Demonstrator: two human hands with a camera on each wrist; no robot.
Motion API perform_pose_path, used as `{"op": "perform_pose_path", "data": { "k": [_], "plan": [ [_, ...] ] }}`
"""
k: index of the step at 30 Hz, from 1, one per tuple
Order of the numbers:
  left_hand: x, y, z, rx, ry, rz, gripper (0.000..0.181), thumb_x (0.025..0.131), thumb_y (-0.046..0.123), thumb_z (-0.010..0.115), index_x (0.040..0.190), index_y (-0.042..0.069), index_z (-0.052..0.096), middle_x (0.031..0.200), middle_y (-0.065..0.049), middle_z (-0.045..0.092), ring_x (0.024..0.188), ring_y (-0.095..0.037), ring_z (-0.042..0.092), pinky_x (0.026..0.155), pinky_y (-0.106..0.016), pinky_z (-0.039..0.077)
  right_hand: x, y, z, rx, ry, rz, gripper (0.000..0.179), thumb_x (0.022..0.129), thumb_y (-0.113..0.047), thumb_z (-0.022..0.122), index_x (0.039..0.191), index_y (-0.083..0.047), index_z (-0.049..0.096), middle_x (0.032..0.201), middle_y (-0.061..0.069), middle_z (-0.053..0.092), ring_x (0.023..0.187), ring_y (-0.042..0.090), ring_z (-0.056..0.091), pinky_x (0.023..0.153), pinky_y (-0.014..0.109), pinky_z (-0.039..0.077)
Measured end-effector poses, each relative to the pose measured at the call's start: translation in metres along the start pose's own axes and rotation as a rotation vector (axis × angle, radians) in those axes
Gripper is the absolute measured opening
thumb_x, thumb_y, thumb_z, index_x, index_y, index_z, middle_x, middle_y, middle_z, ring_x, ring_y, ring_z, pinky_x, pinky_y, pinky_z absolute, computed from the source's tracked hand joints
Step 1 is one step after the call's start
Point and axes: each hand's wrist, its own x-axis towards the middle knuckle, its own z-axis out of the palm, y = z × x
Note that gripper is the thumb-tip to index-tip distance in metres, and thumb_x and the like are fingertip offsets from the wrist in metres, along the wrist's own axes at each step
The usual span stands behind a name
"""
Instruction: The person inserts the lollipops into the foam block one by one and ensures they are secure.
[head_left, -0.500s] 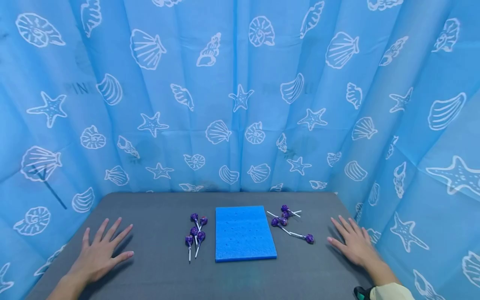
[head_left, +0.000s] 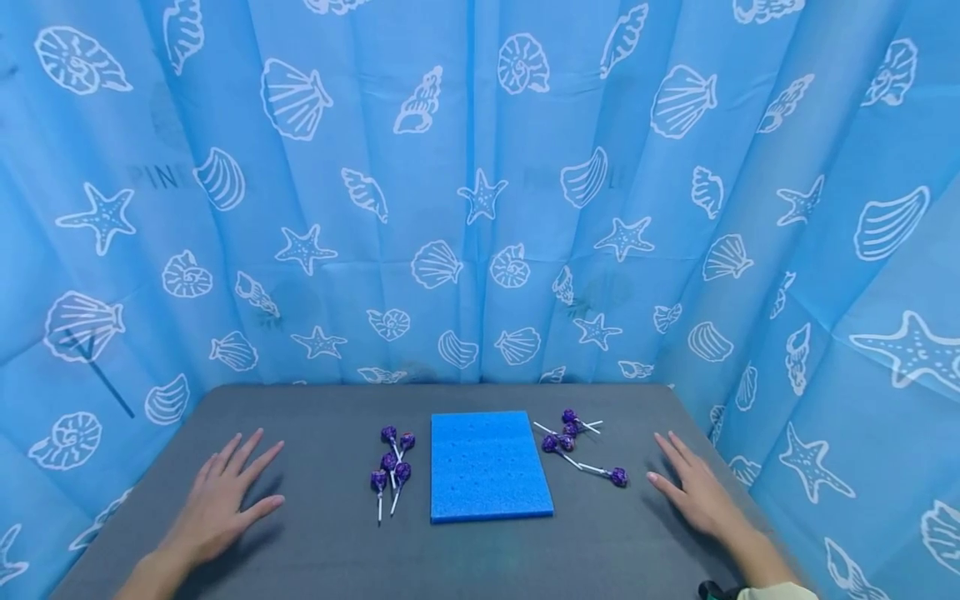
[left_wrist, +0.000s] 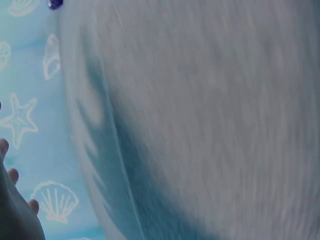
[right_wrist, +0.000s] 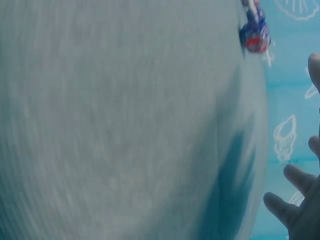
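Observation:
In the head view my left hand (head_left: 217,504) hovers over the left side of the grey table, fingers straight and spread, holding nothing. On the right side my right hand (head_left: 701,496) is held palm down with straight fingers, also with nothing in it. Between them lies a flat blue foam block (head_left: 487,467) with small holes in its top. Several purple-wrapped lollipops (head_left: 402,472) with white sticks form a loose group left of the block. Another group of lollipops lies on its right, and one lollipop (head_left: 618,477) there is nearest to my right hand.
A grey cloth (head_left: 337,558) covers the table. Blue curtains (head_left: 480,317) printed with white shells and starfish hang behind the table and along both sides. Shadows of the hands fall on the cloth in both wrist views.
My left hand has moved right, toward the middle, and its fingers are closer together. My right hand has shifted slightly left. The lollipops and block stay where they were.

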Motion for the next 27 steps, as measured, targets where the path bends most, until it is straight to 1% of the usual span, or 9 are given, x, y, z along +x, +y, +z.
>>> {"op": "perform_pose_path", "data": {
  "k": [3, 8, 10, 13, 16, 18, 21, 24, 27],
  "plan": [
    [-0.001, 0.01, 0.0, -0.066, 0.026, -0.015, 0.07, 0.091, 0.048, 0.063, 0.151, 0.022, 0.037, 0.155, -0.021, 0.025, 0.138, -0.05, 0.018, 0.095, -0.075, 0.017, -0.002, -0.005, 0.002, 0.049, 0.023, -0.016, 0.071, 0.097, -0.04, 0.058, 0.15, -0.003, 0.029, 0.149, 0.034, 0.025, 0.129, 0.059, 0.027, 0.094, 0.076, 0.025],
    [-0.001, 0.031, 0.002, -0.308, 0.06, -0.04, 0.065, 0.094, 0.033, 0.064, 0.151, 0.023, 0.035, 0.155, -0.022, 0.022, 0.135, -0.054, 0.019, 0.087, -0.078, 0.02, -0.005, -0.017, 0.006, 0.141, 0.045, -0.024, 0.072, 0.097, -0.035, 0.06, 0.15, -0.001, 0.027, 0.147, 0.034, 0.026, 0.131, 0.056, 0.027, 0.098, 0.073, 0.024],
    [0.0, 0.04, 0.003, -0.411, 0.07, -0.033, 0.063, 0.095, 0.027, 0.062, 0.151, 0.023, 0.034, 0.155, -0.022, 0.022, 0.134, -0.056, 0.019, 0.087, -0.079, 0.02, -0.006, -0.022, 0.008, 0.161, 0.037, -0.016, 0.073, 0.097, -0.036, 0.06, 0.151, -0.001, 0.025, 0.147, 0.034, 0.027, 0.132, 0.055, 0.027, 0.099, 0.071, 0.025],
    [0.0, 0.053, 0.005, -0.519, 0.086, -0.021, 0.06, 0.096, 0.021, 0.06, 0.15, 0.022, 0.036, 0.155, -0.022, 0.023, 0.134, -0.056, 0.019, 0.087, -0.08, 0.019, -0.008, -0.03, 0.012, 0.18, 0.015, 0.002, 0.075, 0.097, -0.039, 0.059, 0.151, -0.001, 0.023, 0.148, 0.033, 0.028, 0.131, 0.054, 0.031, 0.1, 0.069, 0.028],
    [0.001, 0.067, 0.008, -0.608, 0.103, -0.019, 0.057, 0.097, 0.018, 0.058, 0.149, 0.018, 0.037, 0.155, -0.021, 0.023, 0.135, -0.051, 0.02, 0.091, -0.077, 0.022, -0.01, -0.037, 0.014, 0.2, 0.003, 0.023, 0.076, 0.097, -0.039, 0.059, 0.152, -0.002, 0.023, 0.146, 0.033, 0.03, 0.126, 0.053, 0.039, 0.096, 0.068, 0.034],
    [0.002, 0.076, 0.011, -0.663, 0.113, -0.025, 0.055, 0.097, 0.016, 0.057, 0.149, 0.014, 0.038, 0.155, -0.021, 0.022, 0.136, -0.048, 0.021, 0.094, -0.073, 0.026, -0.011, -0.041, 0.015, 0.239, -0.005, 0.039, 0.076, 0.096, -0.037, 0.061, 0.152, -0.002, 0.023, 0.146, 0.033, 0.031, 0.123, 0.052, 0.044, 0.093, 0.066, 0.039],
    [0.004, 0.091, 0.015, -0.735, 0.122, -0.038, 0.053, 0.098, 0.015, 0.056, 0.147, 0.009, 0.038, 0.155, -0.021, 0.022, 0.137, -0.045, 0.022, 0.096, -0.07, 0.031, -0.012, -0.045, 0.016, 0.329, -0.019, 0.066, 0.074, 0.096, -0.032, 0.062, 0.151, -0.001, 0.023, 0.145, 0.034, 0.033, 0.118, 0.05, 0.05, 0.089, 0.059, 0.047],
    [0.006, 0.109, 0.02, -0.811, 0.144, -0.074, 0.05, 0.098, 0.015, 0.056, 0.145, 0.006, 0.04, 0.153, -0.02, 0.026, 0.138, -0.044, 0.023, 0.098, -0.069, 0.031, -0.011, -0.048, 0.017, 0.42, -0.016, 0.085, 0.073, 0.095, -0.026, 0.064, 0.15, 0.0, 0.024, 0.142, 0.035, 0.037, 0.114, 0.046, 0.055, 0.086, 0.054, 0.051],
    [0.009, 0.129, 0.026, -0.889, 0.198, -0.116, 0.045, 0.099, 0.013, 0.054, 0.141, 0.004, 0.043, 0.15, -0.018, 0.034, 0.136, -0.038, 0.03, 0.1, -0.066, 0.031, -0.009, -0.051, 0.018, 0.468, -0.018, 0.111, 0.072, 0.095, -0.024, 0.065, 0.15, 0.0, 0.025, 0.139, 0.035, 0.041, 0.113, 0.044, 0.057, 0.086, 0.052, 0.051]
  ]
}}
